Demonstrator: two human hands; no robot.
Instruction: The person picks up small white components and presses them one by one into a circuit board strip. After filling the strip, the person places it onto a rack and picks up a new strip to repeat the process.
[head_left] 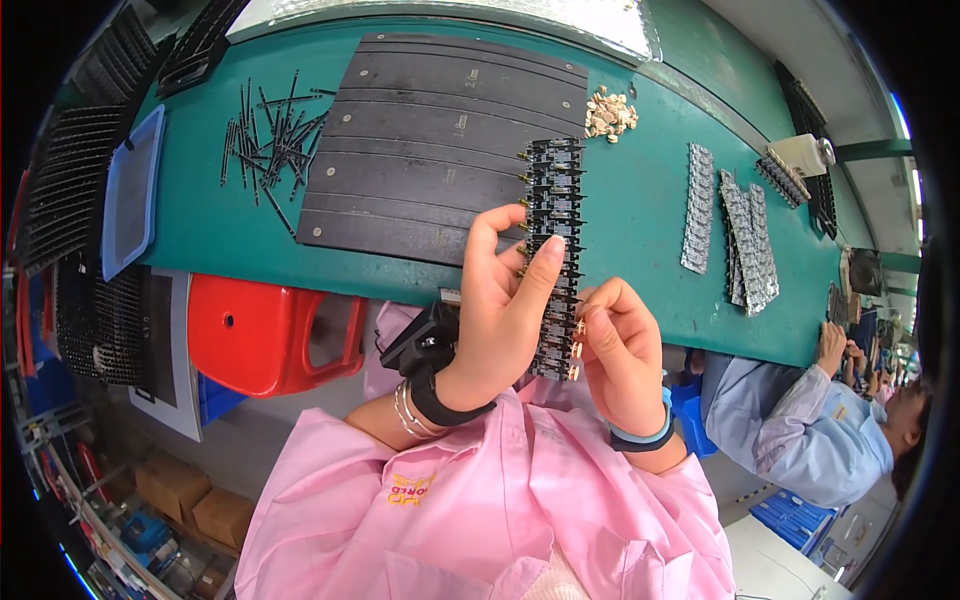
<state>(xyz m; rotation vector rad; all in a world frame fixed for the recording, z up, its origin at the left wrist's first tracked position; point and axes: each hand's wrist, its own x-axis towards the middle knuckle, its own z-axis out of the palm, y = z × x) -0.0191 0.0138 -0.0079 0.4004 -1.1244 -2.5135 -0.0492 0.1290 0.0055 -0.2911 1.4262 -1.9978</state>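
My left hand [508,315] is closed around a long black segmented strip of small electronic parts [553,195], its thumb lying across the front. The strip stands lengthwise before me, its near end over my lap and its far part over the table edge. Small copper-coloured metal pieces [576,350] sit along the strip's lower right edge. At that edge my right hand [625,350] is closed in a pinch on one such piece, which the fingertips partly cover. A pile of similar pieces [608,115] lies on the green table [640,230] beyond the strip.
A black grooved plate [420,130] lies on the table, with thin black sticks [270,140] scattered to its left. Silvery segmented strips [745,240] rest at the right. A blue tray [133,190] and red stool [260,335] are at left. A co-worker [820,430] sits at right.
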